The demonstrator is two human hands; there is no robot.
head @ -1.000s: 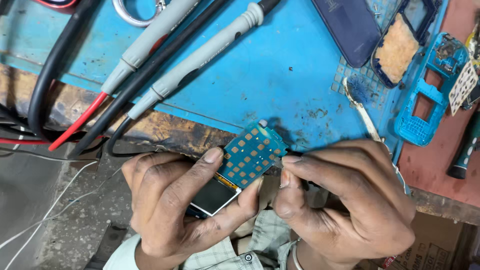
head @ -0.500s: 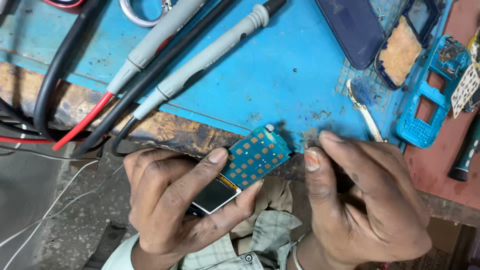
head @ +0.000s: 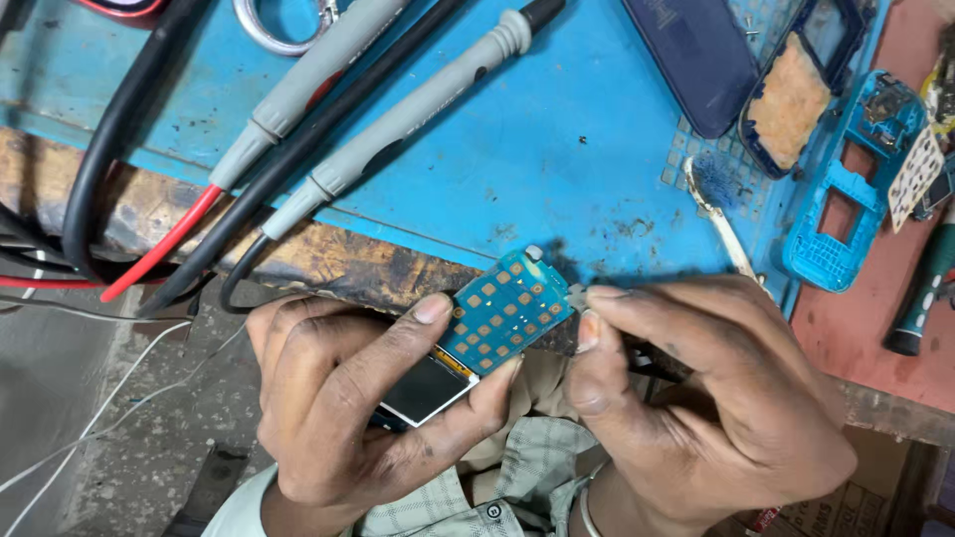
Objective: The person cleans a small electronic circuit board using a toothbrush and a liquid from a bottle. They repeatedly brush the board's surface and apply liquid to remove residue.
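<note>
Phone circuit board [head: 500, 320] held over near bench [head: 557, 169] edge.
Flat blue board, gold keypad contacts, glossy screen; left hand [head: 348, 408] fingers grasping it, right hand [head: 711, 403] fingers pinching its far right corner.

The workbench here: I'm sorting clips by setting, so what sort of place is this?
Most likely a small phone repair bench. The left hand holds a bare phone circuit board with its screen attached, grey test probes lie on the blue work mat, and an emptied blue phone frame sits nearby.
</note>
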